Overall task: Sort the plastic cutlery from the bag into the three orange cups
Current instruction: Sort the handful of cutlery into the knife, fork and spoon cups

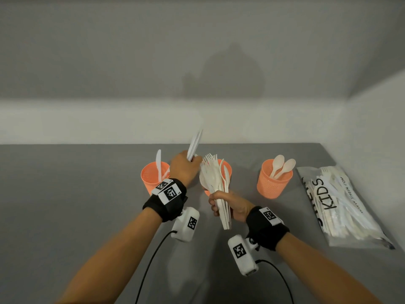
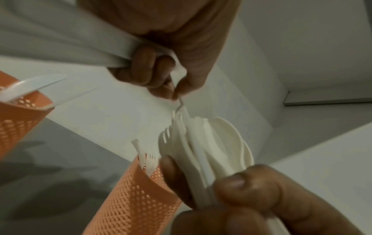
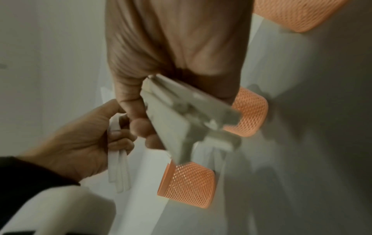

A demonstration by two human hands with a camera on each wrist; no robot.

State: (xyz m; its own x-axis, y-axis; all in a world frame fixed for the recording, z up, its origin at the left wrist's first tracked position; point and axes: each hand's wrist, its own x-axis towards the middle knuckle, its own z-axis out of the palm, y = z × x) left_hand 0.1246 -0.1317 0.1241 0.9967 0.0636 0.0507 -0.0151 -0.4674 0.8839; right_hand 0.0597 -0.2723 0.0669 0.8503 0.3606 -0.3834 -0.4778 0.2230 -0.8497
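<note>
- The left cup [image 1: 153,175] is an orange mesh one; it stands on the grey table [image 1: 65,194], just left of the left hand's wrist, and a white knife [image 1: 158,163] stands upright inside it.
- The left hand [image 1: 185,166] is raised between the left cup and the middle cup; its fingers [image 2: 144,66] are curled around a few white knives [image 1: 195,144], which point up and away from the fingers.
- The thumb and the index finger of this hand meet in a pinch just above the fork tips of the bundle; what they pinch is too small to tell.
- The middle cup [image 1: 226,167] is mostly hidden behind the bundle; some forks [image 2: 148,157] stand inside it.
- The right hand [image 1: 230,207] is closed tightly around the handles of a bundle of mixed cutlery [image 1: 213,178], with forks and spoons fanning out above its fingers [image 2: 249,187], in front of the middle cup.
- The right cup [image 1: 272,183] is to the right of the right hand, apart from it, and holds two spoons [image 1: 282,165].
- The bag [image 1: 341,207] lies flat on the table, far right of the fingers, with more white cutlery inside and the word "KIDS" printed on it.
</note>
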